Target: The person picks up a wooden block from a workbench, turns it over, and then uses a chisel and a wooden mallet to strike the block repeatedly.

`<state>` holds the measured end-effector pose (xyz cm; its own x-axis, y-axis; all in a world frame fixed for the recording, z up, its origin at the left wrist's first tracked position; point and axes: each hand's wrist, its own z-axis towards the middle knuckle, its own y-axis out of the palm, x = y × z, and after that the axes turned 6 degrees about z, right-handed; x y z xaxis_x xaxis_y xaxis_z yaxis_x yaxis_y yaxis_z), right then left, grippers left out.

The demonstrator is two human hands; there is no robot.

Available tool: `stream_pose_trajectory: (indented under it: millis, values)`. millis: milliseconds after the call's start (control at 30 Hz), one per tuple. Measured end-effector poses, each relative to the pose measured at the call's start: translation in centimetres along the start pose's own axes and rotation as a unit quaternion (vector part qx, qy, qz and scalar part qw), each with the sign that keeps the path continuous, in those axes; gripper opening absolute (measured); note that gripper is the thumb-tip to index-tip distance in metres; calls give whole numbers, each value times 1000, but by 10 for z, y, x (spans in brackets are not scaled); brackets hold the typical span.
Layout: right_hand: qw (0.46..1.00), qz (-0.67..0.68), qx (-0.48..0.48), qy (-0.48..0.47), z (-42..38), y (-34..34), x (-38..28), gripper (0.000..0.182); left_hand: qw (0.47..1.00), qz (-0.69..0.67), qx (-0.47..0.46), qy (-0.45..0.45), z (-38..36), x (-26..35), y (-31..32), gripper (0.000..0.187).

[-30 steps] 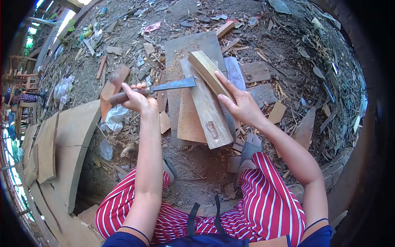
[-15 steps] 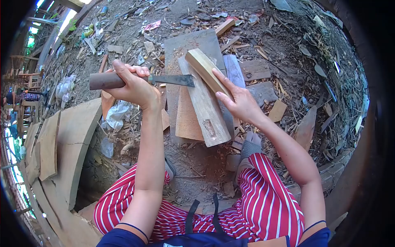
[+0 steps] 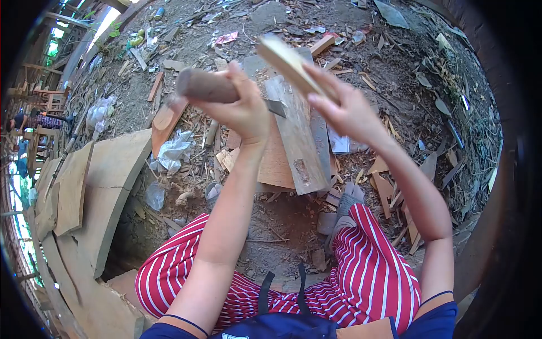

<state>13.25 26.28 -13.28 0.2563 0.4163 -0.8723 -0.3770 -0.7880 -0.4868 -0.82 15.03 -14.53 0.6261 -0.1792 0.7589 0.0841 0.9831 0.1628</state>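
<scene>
My left hand (image 3: 243, 113) is wrapped around a chisel (image 3: 206, 86) by its thick brown handle. The chisel's flat metal blade (image 3: 276, 107) points right and overlaps the upper part of a pale wooden piece (image 3: 296, 135). Near its lower end this piece has a small rectangular mortise (image 3: 301, 165). My right hand (image 3: 350, 107), blurred, grips a squared wooden block (image 3: 291, 65) raised above the piece, its far end pointing up and left. Under the wooden piece lies a reddish-brown board (image 3: 274, 161).
Large curved planks (image 3: 116, 169) lean at the left. A clear plastic bag (image 3: 175, 150) and a tapered wood offcut (image 3: 167, 121) lie beside my left forearm. Wood scraps and litter cover the dirt ground. My sandalled feet flank the board.
My left hand has moved right with the chisel, its handle turned more toward me. My right hand has lifted the block up and right, away from the wooden piece.
</scene>
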Motion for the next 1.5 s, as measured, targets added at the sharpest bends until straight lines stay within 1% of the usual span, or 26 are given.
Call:
stream_pose_trajectory:
  millis: [33, 100, 167, 200, 267, 300, 400, 433, 467, 533, 567, 600, 667, 700, 767, 800, 867, 933, 1000, 1033, 1067, 1133, 1200, 1333, 1400, 1500]
  values:
    - [998, 49, 10, -28, -2, -15, -39, 59, 1000, 6, 13, 5, -4, -7, 5, 53]
    - [932, 48, 139, -330, 7, -28, -78, 57, 999, 35, -7, 10, -9, 0, 10, 53]
    - [873, -12, 64, -484, 23, -64, -116, 86, 997, 59, -40, 21, -10, 1, 12, 51]
    - [871, -18, 69, -486, 11, -60, -126, 86, 998, 51, -40, 25, -11, -4, 14, 51]
    - [870, -220, 125, -422, -22, -45, -146, 48, 999, -27, -22, 38, -9, -14, 18, 46]
    - [915, -239, 24, -323, -21, -42, -137, 38, 997, -63, -10, 44, -10, -16, 18, 44]
    - [877, -253, 61, -404, -25, -65, -170, 35, 992, 107, -3, 71, -8, 10, 14, 41]
    - [940, -169, 29, -296, -38, -75, -185, 34, 991, 109, -5, 71, -8, 5, 13, 39]
    - [939, -175, 25, -296, -40, -73, -186, 34, 992, 107, 0, 67, -9, 1, 12, 39]
    - [853, -104, 134, -493, -39, -58, -177, 38, 974, 183, -19, 133, -8, -3, 9, 41]
    - [868, -224, 90, -435, -41, -47, -169, 42, 973, 161, -25, 163, -7, 0, 7, 43]
    - [928, -285, -62, -233, -37, -44, -158, 47, 970, -221, 14, -98, -6, 2, 15, 50]
    - [903, -319, -32, -285, -38, -54, -180, 51, 993, 52, -28, 99, -7, 3, 14, 62]
    - [902, -321, -34, -287, -36, -50, -183, 51, 993, 52, -24, 99, -7, -3, 14, 62]
    - [846, -70, 165, -502, -33, -41, -180, 55, 992, 88, -80, 40, -11, -11, 12, 70]
    - [847, -69, 162, -502, -33, -38, -171, 55, 992, 91, -79, 37, -16, -13, 11, 70]
    - [899, -309, 5, -311, -36, -35, -159, 54, 998, 35, -47, 25, -16, 6, 10, 61]
    - [905, -250, 37, -343, -34, -39, -165, 54, 998, -39, -34, 46, -6, 8, 16, 57]
    - [906, -139, 68, -394, -33, -42, -181, 55, 983, 127, -72, 110, -8, -1, 12, 65]
    - [862, -97, 161, -470, -36, -41, -186, 57, 986, 115, -88, 79, -8, -5, 12, 70]
    - [866, -97, 157, -465, -33, -38, -172, 57, 986, 117, -89, 73, -13, -7, 12, 70]
    - [924, -227, 1, -307, -27, -29, -149, 50, 997, 16, -81, 9, -17, -4, 9, 64]
    - [917, -303, -50, -254, -23, -41, -151, 52, 997, 32, -66, 32, -12, -5, 9, 63]
    - [973, -59, 18, -222, -20, -34, -111, 59, 990, 121, -21, 63, -13, -2, 8, 55]
    - [987, 33, 93, -127, -7, -23, -58, 63, 999, 34, -14, -40, -11, -6, 7, 48]
    - [994, 88, 42, 38, -21, 6, 3, 65, 997, 6, 7, -72, -11, -12, 2, 45]
